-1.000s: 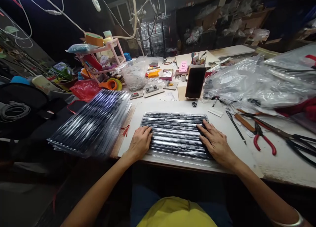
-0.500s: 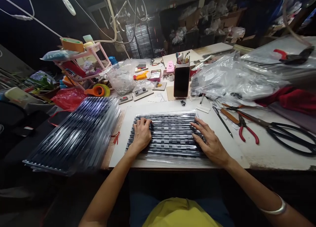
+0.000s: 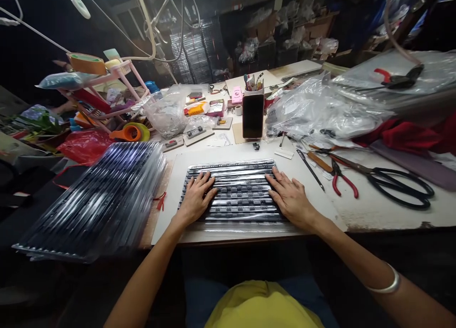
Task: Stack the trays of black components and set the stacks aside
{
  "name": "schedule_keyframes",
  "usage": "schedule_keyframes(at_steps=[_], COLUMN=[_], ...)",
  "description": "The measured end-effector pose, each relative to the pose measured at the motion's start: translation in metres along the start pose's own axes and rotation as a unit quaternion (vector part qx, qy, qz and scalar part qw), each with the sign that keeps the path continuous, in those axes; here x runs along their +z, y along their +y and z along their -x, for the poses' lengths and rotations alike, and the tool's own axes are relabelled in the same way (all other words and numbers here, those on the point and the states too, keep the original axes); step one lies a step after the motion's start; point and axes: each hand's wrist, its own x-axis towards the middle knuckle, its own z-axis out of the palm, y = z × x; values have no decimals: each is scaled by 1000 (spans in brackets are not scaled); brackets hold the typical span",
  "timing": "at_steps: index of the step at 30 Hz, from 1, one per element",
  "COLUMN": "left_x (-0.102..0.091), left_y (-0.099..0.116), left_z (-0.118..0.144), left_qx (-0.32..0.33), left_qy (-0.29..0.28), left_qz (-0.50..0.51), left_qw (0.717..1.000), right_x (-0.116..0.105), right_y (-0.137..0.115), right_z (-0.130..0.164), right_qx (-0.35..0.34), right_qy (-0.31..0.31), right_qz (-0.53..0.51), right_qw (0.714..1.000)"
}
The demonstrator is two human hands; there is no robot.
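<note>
In front of me a clear plastic sleeve of dark ribbed strips (image 3: 242, 191) lies flat on a white board (image 3: 167, 195) at the table's front edge. Flat on the left part of the sleeve rests my left hand (image 3: 196, 197), fingers spread and pointing away from me. My right hand (image 3: 292, 198) presses on the right end in the same way, its fingers stretched out over the strips. Neither hand grips anything. To the left is a stack of similar sleeved strips (image 3: 96, 199), which overhangs the table's edge.
Right of the board lie a black pen (image 3: 311, 170), red-handled pliers (image 3: 344, 178) and large black scissors (image 3: 399, 184). A phone (image 3: 252, 116) stands upright behind the board. Plastic bags (image 3: 320, 111) cover the back right; a pink rack (image 3: 117, 73) holds tape at the back left.
My left hand's curled fingers have flattened and spread on the sleeve. My right hand has lowered its fingers flat onto it. The camera view has shifted slightly to the right.
</note>
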Motion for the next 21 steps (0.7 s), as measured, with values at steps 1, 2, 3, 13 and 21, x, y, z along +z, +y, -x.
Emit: schedule_keyframes(at_steps=[1, 2, 3, 13, 21], left_x=[0, 1, 1, 0, 3], left_y=[-2, -3, -4, -1, -6], left_z=[3, 5, 6, 9, 5], left_qx=[7, 11, 11, 2, -5], left_qy=[-18, -31, -38, 40, 61], left_qz=[-1, -8, -18, 51, 42], left_qw=[1000, 999, 999, 998, 997], right_x=[-3, -5, -8, -7, -7], right_y=[0, 1, 2, 8, 9], right_z=[-1, -2, -3, -9, -4], right_qx=[-2, -5, -10, -10, -6], right_qy=[-21, -40, -56, 72, 136], right_qz=[12, 18, 17, -235, -305], right_qw=[1000, 999, 998, 969, 943])
